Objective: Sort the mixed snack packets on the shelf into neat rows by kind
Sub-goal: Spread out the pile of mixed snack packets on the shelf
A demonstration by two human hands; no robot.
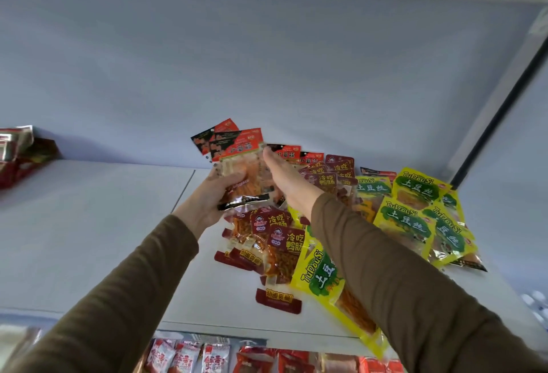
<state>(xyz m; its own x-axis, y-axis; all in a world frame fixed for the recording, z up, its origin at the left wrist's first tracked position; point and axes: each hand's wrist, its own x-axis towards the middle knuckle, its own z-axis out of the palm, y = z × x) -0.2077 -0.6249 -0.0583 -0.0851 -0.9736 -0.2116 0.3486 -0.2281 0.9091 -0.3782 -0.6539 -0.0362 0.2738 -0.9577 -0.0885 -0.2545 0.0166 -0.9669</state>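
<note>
The left hand [207,197] gripped a fan of red-and-black packets [237,159], long axes toward twelve o'clock. The right hand [284,177], fingers straight, touched their three o'clock edge; matching packets [299,155] lay on the shelf [103,224] just beyond, nearer it.

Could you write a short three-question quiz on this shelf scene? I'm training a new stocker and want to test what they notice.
1. True or false: the left hand holds a bunch of red-and-black packets.
2. Which packets lie furthest right on the shelf? A) dark red packets B) yellow-and-green packets C) red-and-black packets
3. Fill in: the right hand, fingers straight, lies against the held bunch's ____ side.

Key
1. True.
2. B: the yellow-and-green packets lie right of the dark red packets.
3. Right.
</note>
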